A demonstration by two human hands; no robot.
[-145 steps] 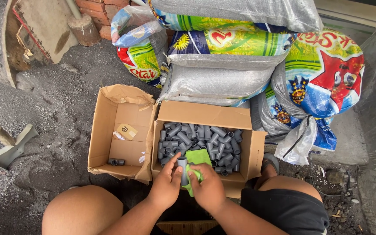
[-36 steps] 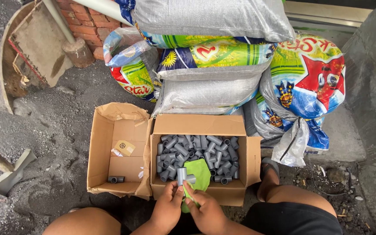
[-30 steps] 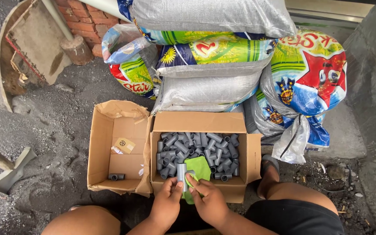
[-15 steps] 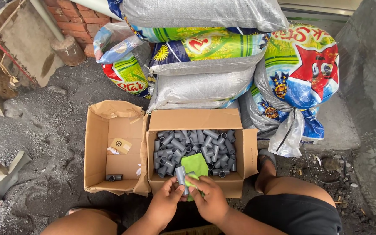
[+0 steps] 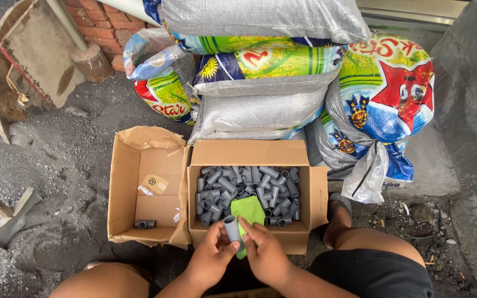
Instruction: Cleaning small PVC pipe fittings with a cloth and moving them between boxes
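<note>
My left hand (image 5: 212, 255) grips a grey plastic pipe fitting (image 5: 232, 229) over the near edge of a cardboard box (image 5: 249, 153). My right hand (image 5: 264, 253) presses a green cloth (image 5: 248, 211) against the fitting. That box is filled with several more grey pipe fittings (image 5: 249, 185). To its left, a second open cardboard box (image 5: 129, 171) holds one grey fitting (image 5: 144, 224) and a paper tag.
Stacked woven sacks (image 5: 260, 66) stand right behind the boxes. A brick wall and a wooden post (image 5: 89, 58) are at the back left. A trowel-like tool (image 5: 4, 218) lies on the gritty grey ground at left. My bare knees frame the bottom edge.
The fitting has been turned in my hands and now tilts to the left, with the cloth still against it. The view has shifted slightly.
</note>
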